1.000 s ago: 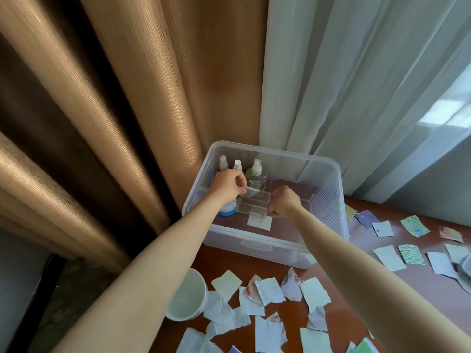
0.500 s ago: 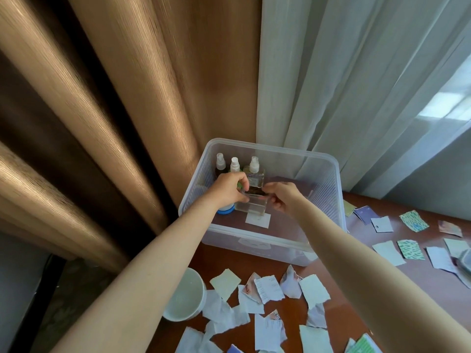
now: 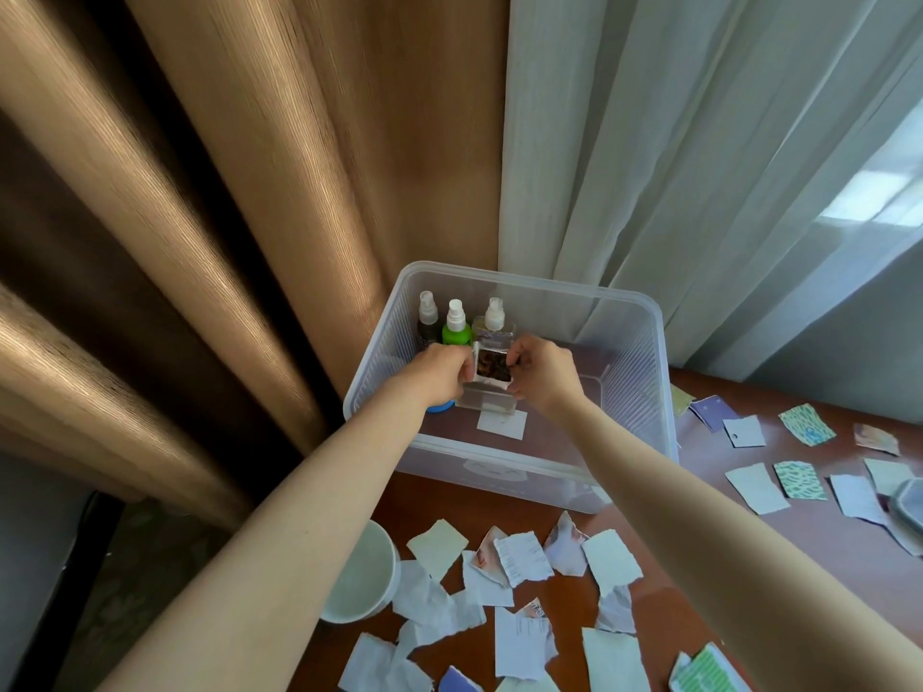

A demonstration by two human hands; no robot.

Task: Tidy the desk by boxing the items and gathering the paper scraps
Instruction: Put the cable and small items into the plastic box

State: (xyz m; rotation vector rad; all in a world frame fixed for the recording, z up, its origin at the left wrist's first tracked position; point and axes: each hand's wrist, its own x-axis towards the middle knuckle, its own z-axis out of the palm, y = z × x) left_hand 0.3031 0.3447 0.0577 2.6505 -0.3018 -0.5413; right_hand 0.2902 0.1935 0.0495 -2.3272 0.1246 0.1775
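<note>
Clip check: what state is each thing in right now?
Storage box: open, on the desk.
Spray bottles: upright in the box's back-left corner.
Picture holder: pinched by left hand and right hand, inside box.
Bowl: upright, empty.
Paper scraps: scattered on desk, ungathered.

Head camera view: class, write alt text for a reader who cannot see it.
A person's left hand and right hand hold a small clear picture stand inside a clear plastic storage box, beside three spray bottles. Torn paper scraps and a white bowl lie on the desk.
</note>
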